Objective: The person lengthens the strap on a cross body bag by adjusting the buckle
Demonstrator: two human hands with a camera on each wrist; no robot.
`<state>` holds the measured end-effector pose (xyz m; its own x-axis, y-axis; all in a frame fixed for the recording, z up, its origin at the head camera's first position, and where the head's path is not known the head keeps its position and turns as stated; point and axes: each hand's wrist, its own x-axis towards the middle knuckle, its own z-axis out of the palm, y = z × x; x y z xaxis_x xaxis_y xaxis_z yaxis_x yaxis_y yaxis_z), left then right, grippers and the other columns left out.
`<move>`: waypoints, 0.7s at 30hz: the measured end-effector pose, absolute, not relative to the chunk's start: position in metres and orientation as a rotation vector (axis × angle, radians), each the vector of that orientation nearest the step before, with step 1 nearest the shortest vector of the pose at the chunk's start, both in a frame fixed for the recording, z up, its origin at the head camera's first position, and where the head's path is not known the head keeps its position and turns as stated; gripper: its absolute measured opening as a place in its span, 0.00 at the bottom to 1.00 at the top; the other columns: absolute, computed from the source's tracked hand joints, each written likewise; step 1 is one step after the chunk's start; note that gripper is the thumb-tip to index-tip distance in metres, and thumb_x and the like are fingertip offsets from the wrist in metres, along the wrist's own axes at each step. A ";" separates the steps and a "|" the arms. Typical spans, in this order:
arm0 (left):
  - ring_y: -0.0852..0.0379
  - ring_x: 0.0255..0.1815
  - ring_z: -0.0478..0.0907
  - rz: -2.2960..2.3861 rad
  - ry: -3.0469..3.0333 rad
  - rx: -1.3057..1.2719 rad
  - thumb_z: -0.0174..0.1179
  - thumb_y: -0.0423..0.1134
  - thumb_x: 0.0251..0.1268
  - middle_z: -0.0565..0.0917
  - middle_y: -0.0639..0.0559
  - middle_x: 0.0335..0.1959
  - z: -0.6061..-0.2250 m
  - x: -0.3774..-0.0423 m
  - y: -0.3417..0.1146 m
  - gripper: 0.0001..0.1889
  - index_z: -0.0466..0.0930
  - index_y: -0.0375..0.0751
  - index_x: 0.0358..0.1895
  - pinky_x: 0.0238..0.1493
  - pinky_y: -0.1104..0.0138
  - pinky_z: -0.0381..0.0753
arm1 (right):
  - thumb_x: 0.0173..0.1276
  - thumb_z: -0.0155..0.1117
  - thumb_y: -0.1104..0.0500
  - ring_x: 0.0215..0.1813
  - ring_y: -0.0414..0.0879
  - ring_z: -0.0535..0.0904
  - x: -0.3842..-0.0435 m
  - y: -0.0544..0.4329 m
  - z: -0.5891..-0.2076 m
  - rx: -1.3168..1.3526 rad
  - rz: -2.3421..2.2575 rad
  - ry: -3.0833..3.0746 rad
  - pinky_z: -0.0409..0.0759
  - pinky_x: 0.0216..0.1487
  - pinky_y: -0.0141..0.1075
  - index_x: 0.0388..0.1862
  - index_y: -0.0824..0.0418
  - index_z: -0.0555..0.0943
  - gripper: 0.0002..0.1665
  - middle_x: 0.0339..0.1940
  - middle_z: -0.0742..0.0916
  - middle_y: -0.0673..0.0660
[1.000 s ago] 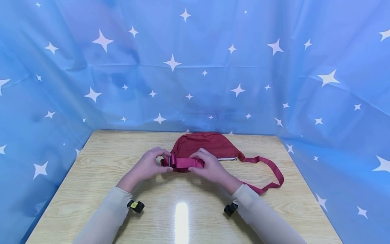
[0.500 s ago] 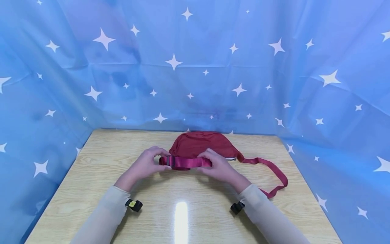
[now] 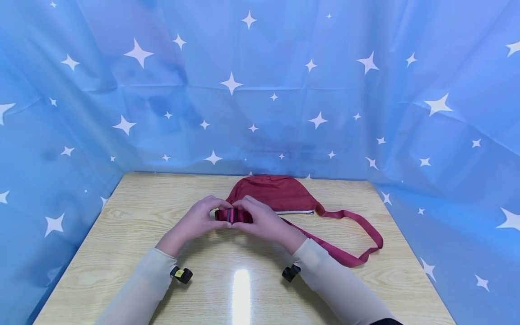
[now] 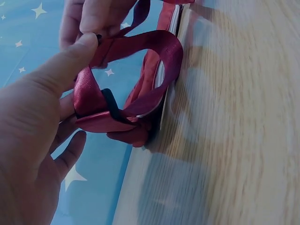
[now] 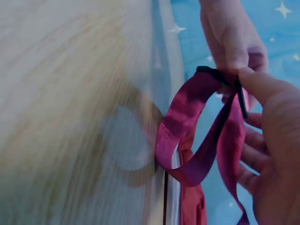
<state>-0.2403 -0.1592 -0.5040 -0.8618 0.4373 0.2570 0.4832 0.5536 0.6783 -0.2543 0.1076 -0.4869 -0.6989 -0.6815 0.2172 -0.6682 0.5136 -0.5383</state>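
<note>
A red waist bag (image 3: 272, 192) lies at the back of the table, its white zipper along the near edge. Lifted in front of it is a section of its red strap (image 3: 243, 216) with a dark slide buckle (image 3: 232, 215). My left hand (image 3: 194, 224) pinches the strap at the buckle between thumb and fingers. From the other side my right hand (image 3: 266, 222) pinches it too, fingertips meeting the left ones. In the left wrist view the strap (image 4: 171, 56) hangs in a loop below the fingers, with a second black buckle (image 4: 111, 104) on it.
The long strap loop (image 3: 371, 234) trails to the right on the wooden table (image 3: 101, 275). A blue curtain with white stars (image 3: 260, 104) stands behind and at both sides. A small black camera (image 3: 290, 273) sits at each wrist.
My right hand first slid right along the strap, then came back left to the buckle beside the left hand. The left hand has hardly moved. The bag stays in place.
</note>
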 end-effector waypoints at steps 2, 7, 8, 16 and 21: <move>0.55 0.55 0.82 -1.192 -2.723 -0.796 0.85 0.44 0.61 0.86 0.57 0.52 -0.504 -0.240 -0.159 0.26 0.89 0.50 0.62 0.59 0.49 0.84 | 0.75 0.79 0.45 0.50 0.39 0.80 -0.257 0.104 -0.486 -1.240 -0.930 2.717 0.84 0.51 0.36 0.71 0.48 0.81 0.30 0.54 0.80 0.43; 0.53 0.57 0.83 -1.202 -2.745 -0.768 0.85 0.47 0.60 0.86 0.56 0.54 -0.504 -0.238 -0.160 0.28 0.87 0.48 0.63 0.61 0.47 0.82 | 0.75 0.80 0.48 0.45 0.39 0.80 -0.258 0.101 -0.487 -1.316 -0.872 2.758 0.83 0.47 0.34 0.68 0.51 0.83 0.27 0.54 0.80 0.47; 0.52 0.58 0.83 -1.208 -2.747 -0.768 0.85 0.47 0.60 0.85 0.56 0.55 -0.504 -0.238 -0.161 0.29 0.86 0.48 0.63 0.63 0.47 0.82 | 0.75 0.80 0.49 0.44 0.39 0.80 -0.258 0.101 -0.487 -1.331 -0.859 2.773 0.83 0.46 0.33 0.67 0.52 0.83 0.27 0.54 0.80 0.48; 0.54 0.59 0.84 -0.949 -2.745 -0.804 0.88 0.38 0.56 0.82 0.59 0.53 -0.509 -0.236 -0.168 0.29 0.83 0.48 0.59 0.66 0.53 0.83 | 0.72 0.80 0.47 0.39 0.39 0.79 -0.257 0.096 -0.488 -1.329 -0.807 2.891 0.81 0.38 0.35 0.65 0.53 0.80 0.28 0.53 0.81 0.47; 0.55 0.57 0.85 -0.904 -2.711 -0.814 0.85 0.33 0.58 0.84 0.59 0.53 -0.509 -0.235 -0.171 0.27 0.85 0.46 0.59 0.64 0.55 0.85 | 0.69 0.83 0.41 0.38 0.38 0.78 -0.257 0.094 -0.488 -1.343 -0.708 2.924 0.81 0.37 0.35 0.66 0.52 0.83 0.33 0.51 0.80 0.48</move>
